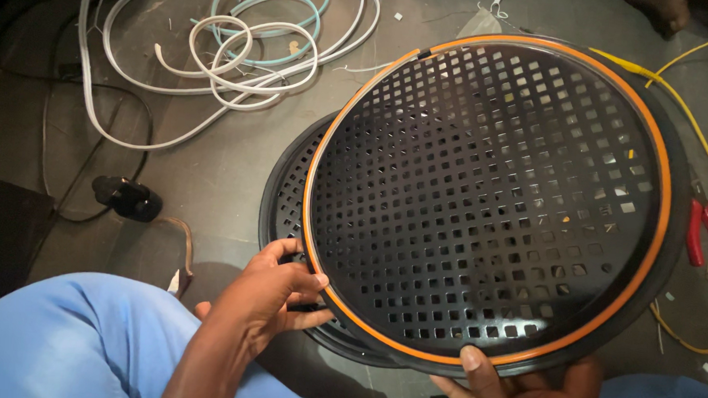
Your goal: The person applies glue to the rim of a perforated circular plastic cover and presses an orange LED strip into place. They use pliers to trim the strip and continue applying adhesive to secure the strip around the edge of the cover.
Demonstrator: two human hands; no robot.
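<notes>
Now both hands grip the round black grille with the orange strip (483, 198), left hand (272, 296) on its left rim, right hand (522, 389) underneath, maybe above another grille (289, 196).

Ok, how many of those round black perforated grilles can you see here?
2: the orange-rimmed grille held by the left hand and right hand, and a second grille lying underneath. More may be hidden below.

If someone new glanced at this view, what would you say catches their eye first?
First, the big round black perforated grille with a bright orange strip around its rim, filling the centre and right, held at its lower edge by the left hand and right hand. Next, tangled white strip coils on the floor upper left, and red-handled pliers at the right edge.
</notes>
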